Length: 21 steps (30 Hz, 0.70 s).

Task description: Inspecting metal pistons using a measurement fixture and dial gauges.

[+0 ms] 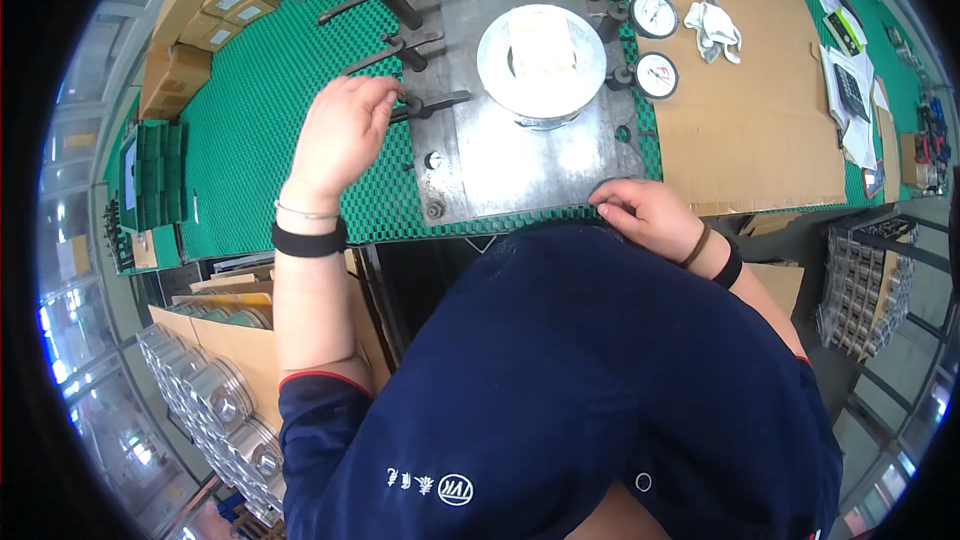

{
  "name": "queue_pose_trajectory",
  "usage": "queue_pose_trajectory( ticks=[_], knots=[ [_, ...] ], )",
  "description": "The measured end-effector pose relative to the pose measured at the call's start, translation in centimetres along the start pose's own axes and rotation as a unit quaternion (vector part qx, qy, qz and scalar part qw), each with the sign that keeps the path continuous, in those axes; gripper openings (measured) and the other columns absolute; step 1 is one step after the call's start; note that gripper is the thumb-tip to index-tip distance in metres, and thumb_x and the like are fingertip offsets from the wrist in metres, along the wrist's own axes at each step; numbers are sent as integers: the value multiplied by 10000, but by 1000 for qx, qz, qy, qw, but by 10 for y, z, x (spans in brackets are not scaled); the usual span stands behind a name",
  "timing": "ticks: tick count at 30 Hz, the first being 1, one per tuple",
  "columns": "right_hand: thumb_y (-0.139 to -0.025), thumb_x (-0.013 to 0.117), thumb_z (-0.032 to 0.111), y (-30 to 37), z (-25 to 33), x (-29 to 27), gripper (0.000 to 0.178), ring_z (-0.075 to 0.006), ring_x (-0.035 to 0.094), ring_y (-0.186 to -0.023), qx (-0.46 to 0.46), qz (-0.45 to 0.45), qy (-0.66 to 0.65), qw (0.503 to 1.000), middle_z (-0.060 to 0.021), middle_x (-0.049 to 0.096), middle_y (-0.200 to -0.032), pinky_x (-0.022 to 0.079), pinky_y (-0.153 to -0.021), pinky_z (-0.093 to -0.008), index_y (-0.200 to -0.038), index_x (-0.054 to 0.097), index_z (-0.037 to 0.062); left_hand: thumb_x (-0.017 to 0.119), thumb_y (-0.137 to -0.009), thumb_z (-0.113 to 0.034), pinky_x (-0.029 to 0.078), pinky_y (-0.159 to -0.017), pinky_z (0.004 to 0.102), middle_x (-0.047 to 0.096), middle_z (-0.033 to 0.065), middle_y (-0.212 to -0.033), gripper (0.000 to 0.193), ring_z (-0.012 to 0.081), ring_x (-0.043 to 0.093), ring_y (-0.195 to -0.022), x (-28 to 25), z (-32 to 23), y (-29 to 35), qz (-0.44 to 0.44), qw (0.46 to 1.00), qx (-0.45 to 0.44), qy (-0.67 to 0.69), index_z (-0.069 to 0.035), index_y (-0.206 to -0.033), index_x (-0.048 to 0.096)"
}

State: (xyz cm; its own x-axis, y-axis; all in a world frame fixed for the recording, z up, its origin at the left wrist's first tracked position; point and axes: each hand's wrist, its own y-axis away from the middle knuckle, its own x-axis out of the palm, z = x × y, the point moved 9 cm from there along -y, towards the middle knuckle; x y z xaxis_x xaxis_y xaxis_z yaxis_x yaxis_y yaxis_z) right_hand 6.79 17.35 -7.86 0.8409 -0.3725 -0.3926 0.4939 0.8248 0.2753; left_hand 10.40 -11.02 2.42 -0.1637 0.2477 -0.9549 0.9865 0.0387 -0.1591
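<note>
My left hand (pixel 345 130) is at the left side of a thick steel plate (pixel 470 175), its fingers curled over the outer end of the nearest dark clamp lever (pixel 432 106). Part of that lever is hidden under the hand. On the plate stands a round silvery metal part (pixel 492 45) with a wide rim, and a pale rectangular piece (pixel 542 45) lies across its middle. My right hand (pixel 650 218) rests at the plate's near right corner, fingers loosely bent and the thumb apart from them. Nothing shows in its grasp.
More clamp levers (pixel 392 2) line the plate's left side; several dial gauges (pixel 656 75) line its right. White gloves (pixel 714 30) lie on cardboard (pixel 755 130). Boxes (pixel 175 80) and a green crate (pixel 160 175) stand left. Stacked metal parts (pixel 222 395) sit below the bench.
</note>
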Motion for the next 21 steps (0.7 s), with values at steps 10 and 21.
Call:
queue_pose_trajectory(
  ticks=[10, 21],
  knots=[
    [-875, 562, 157, -1, -5, -2, 169, -253, 626, -702, 4, -23, 16, 1000, -129, 648, -780, 485, -641, -333, -952, 648, 34, 415, -1015, -252, 287, -427, 203, 396, -67, -613, 311, 42, 336, -491, 57, 17, 57, 62, 852, -291, 432, -54, -1218, 543],
    [-875, 574, 151, -7, -12, -2, 146, -248, 612, -624, -4, -46, 1, 999, -122, 637, -716, 476, -583, -323, -911, 655, 36, 364, -1019, -238, 234, -416, 192, 388, -32, -664, 266, 46, 274, -474, 76, -11, 85, -156, 612, -344, 694, -48, -1129, 512]
  ],
)
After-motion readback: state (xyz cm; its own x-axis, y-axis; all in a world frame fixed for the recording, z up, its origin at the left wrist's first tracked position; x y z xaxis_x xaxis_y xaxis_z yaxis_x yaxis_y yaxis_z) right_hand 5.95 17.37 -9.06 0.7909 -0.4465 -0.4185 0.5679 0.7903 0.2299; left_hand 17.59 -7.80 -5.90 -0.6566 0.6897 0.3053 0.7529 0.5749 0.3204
